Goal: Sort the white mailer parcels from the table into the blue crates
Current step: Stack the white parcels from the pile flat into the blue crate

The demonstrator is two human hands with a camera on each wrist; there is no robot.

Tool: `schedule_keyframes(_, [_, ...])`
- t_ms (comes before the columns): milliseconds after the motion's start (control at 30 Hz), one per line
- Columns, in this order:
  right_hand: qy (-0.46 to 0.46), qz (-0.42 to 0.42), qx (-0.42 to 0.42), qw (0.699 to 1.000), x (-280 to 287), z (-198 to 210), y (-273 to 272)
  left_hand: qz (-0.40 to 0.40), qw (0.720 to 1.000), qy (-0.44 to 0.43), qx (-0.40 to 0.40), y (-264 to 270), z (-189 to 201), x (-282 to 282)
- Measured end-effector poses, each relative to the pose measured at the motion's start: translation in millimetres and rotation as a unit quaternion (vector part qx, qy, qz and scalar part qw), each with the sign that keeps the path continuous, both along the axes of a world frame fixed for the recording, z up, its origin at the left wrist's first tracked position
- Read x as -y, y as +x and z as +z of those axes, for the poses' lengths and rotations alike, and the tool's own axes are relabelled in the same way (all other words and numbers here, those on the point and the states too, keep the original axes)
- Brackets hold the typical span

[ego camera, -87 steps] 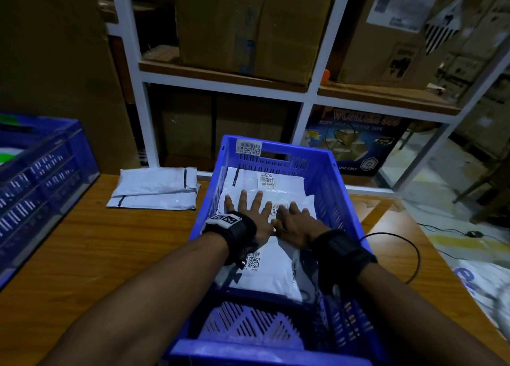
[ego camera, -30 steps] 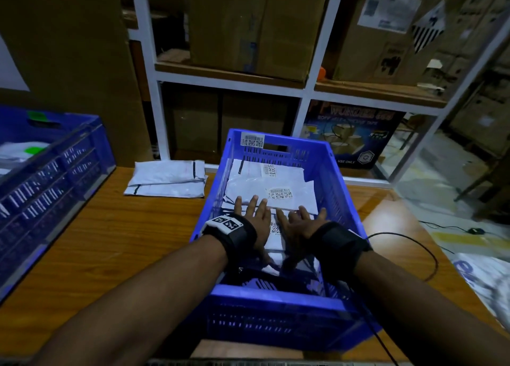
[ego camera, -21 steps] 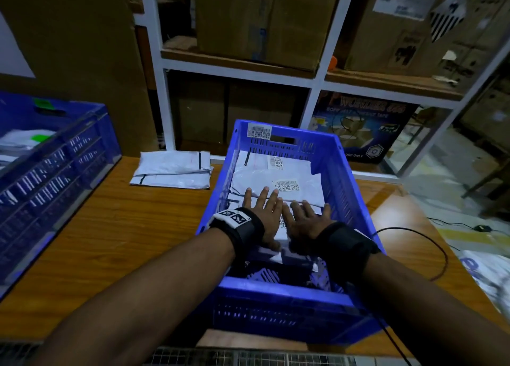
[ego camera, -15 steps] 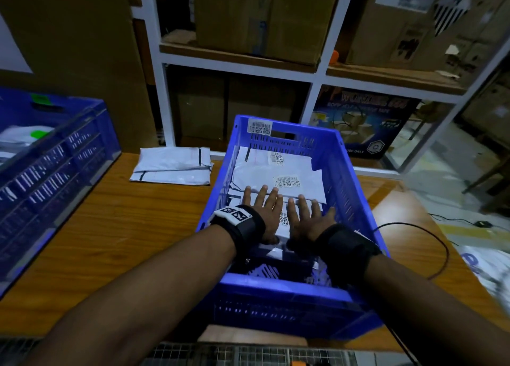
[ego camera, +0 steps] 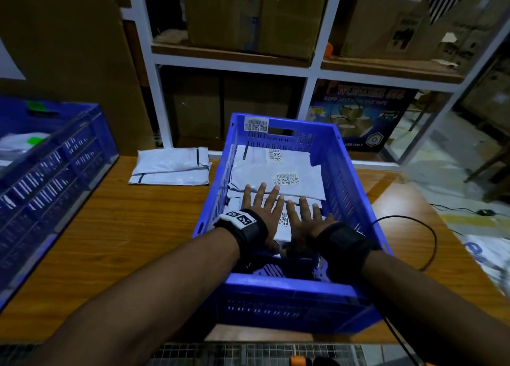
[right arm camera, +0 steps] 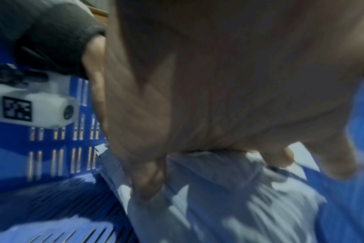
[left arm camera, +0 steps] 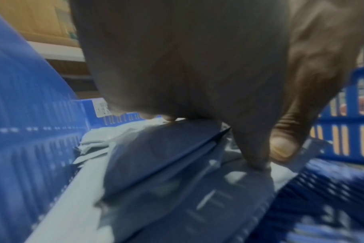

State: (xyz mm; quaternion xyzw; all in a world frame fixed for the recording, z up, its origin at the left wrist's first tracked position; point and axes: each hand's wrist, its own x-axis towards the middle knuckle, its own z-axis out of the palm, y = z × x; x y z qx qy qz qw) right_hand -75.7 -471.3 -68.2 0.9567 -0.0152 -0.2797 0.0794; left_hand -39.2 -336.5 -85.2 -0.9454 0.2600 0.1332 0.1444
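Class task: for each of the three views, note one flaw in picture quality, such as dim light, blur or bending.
Head view: dim light, shelf posts bend outward. Left wrist view: left hand fills it, crate smeared. Right wrist view: parcel streaked with blur.

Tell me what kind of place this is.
Probably a warehouse or parcel packing room. White shelving holds large cardboard cartons, a blue crate on the wooden table holds barcode-labelled white mailer parcels, and a second blue crate stands at left.

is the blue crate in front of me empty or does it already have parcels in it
Not empty. The blue crate holds several white mailer parcels, overlapping flat, with both hands pressing on the nearest one. Bare crate floor shows at the near end.
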Motion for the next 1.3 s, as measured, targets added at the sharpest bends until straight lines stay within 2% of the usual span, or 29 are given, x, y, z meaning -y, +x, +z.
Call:
schedule_keyframes(433, [0.045,-0.011,-0.027,0.999,5,-8,4,0.02,1.0,0.001,-0.009,-2,-2,1])
schedule_keyframes(800, [0.026,0.016,-0.005,1.0,3,16,-2,0.035,0.997,-0.004,-0.074,1,23,-2])
schedule_keyframes(967, [0.027,0.052,-0.034,0.998,15,20,12,0.028,0.993,0.023,-0.113,-1,51,1])
schedule_keyframes(1033, [0.032,0.083,-0.024,0.996,17,27,16,0.028,0.993,0.009,-0.117,1,59,1])
schedule_keyframes(1133, [0.072,0.046,-0.036,0.996,21,37,24,0.052,0.991,-0.041,-0.116,8,67,-2])
schedule_keyframes(1200, [0.049,0.044,-0.066,0.996,23,37,28,0.068,0.989,-0.067,-0.116,13,69,-6])
schedule_keyframes(1300, [0.048,0.052,-0.079,0.994,20,37,24,0.059,0.989,-0.048,-0.123,12,67,-8])
